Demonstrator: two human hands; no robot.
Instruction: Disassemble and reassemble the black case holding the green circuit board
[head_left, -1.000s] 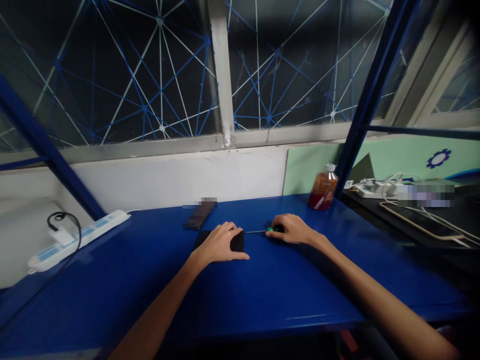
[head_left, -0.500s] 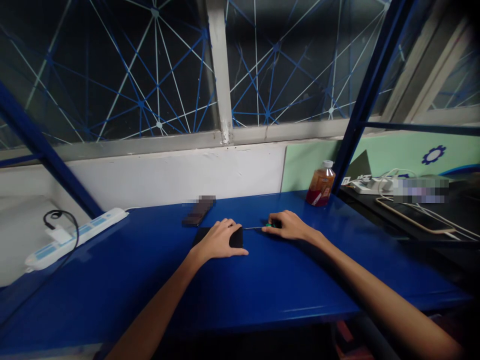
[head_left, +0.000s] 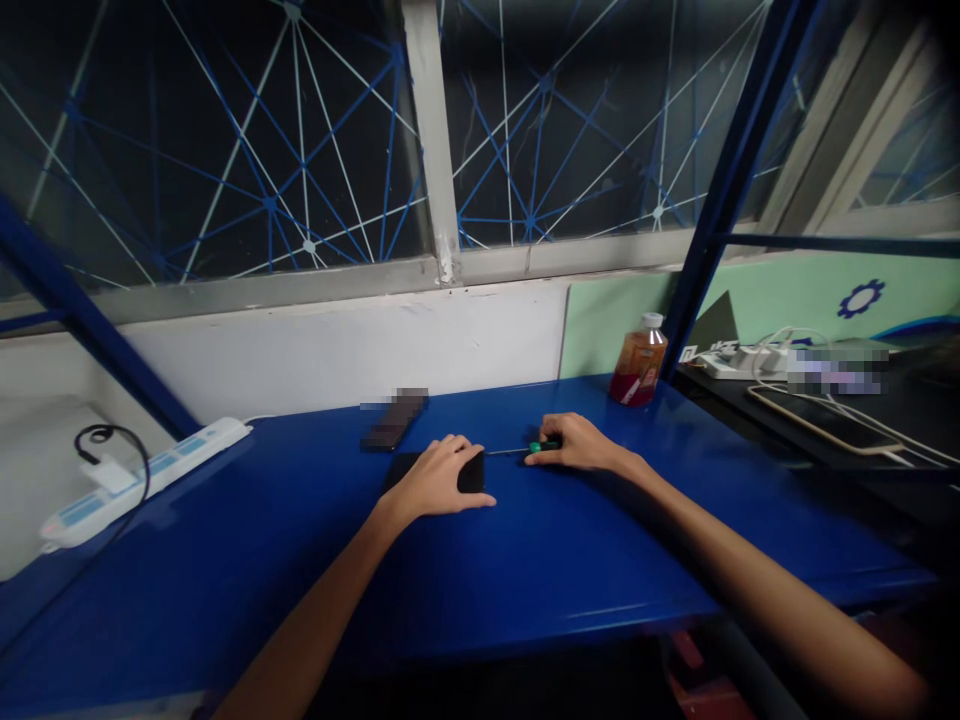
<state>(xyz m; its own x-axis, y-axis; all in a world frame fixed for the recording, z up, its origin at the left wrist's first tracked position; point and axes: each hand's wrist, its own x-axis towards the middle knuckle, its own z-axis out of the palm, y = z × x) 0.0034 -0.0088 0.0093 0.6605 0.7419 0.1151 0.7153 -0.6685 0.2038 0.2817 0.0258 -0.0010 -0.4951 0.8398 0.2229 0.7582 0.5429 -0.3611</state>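
My left hand (head_left: 433,478) lies over a flat black object (head_left: 472,474) on the blue table, fingers draped across its top and far edge, thumb stretched out along the near side. The hand holds it against the table and hides much of it. My right hand (head_left: 576,442) is closed around the green and black handle of a screwdriver (head_left: 535,448). The thin metal shaft points left and its end meets, or nearly meets, the right edge of the black object. Behind the left hand lies a dark, phone-like slab (head_left: 390,425), partly blurred out.
A bottle of orange-brown drink (head_left: 639,362) stands at the table's back right. On the left lies a white power strip (head_left: 150,485) with a black cable plugged in. A phone (head_left: 823,418) and white cables lie on a dark surface to the right. Blue frame posts (head_left: 690,290) rise on both sides.
The view has shifted slightly. My right hand's fingers have moved a little on the screwdriver, and more of its green handle shows. My left hand stays over the black object.
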